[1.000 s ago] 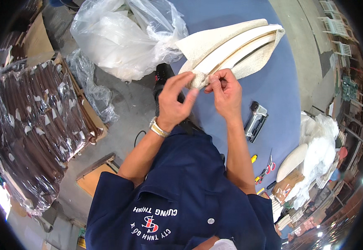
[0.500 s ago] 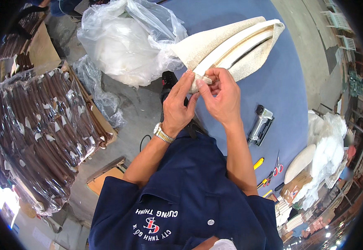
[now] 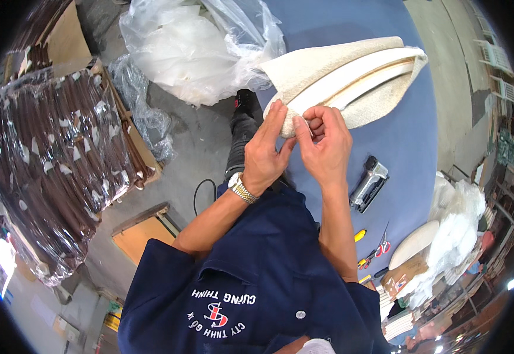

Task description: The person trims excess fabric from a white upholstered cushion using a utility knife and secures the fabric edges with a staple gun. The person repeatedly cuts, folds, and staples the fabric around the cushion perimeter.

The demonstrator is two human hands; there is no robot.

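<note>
A long cream-coloured padded panel (image 3: 351, 79), covered in nubbly fabric with a pale wooden core showing along its edge, lies on a blue table (image 3: 410, 147). My left hand (image 3: 265, 150) pinches the fabric at the panel's near rounded end. My right hand (image 3: 324, 144) grips the same end from the other side, fingers curled over the cloth. A metal watch sits on my left wrist.
A staple gun (image 3: 370, 183) lies on the table right of my hands, with a yellow tool (image 3: 359, 235) and red-handled scissors (image 3: 382, 245) nearer me. Clear plastic bags (image 3: 198, 50) heap at the table's far left. A wrapped pallet of dark wooden pieces (image 3: 56, 159) stands on the floor left.
Both hands kept hold of the panel's near end and drew slightly closer together and toward me; the fingers shifted along the fabric edge.
</note>
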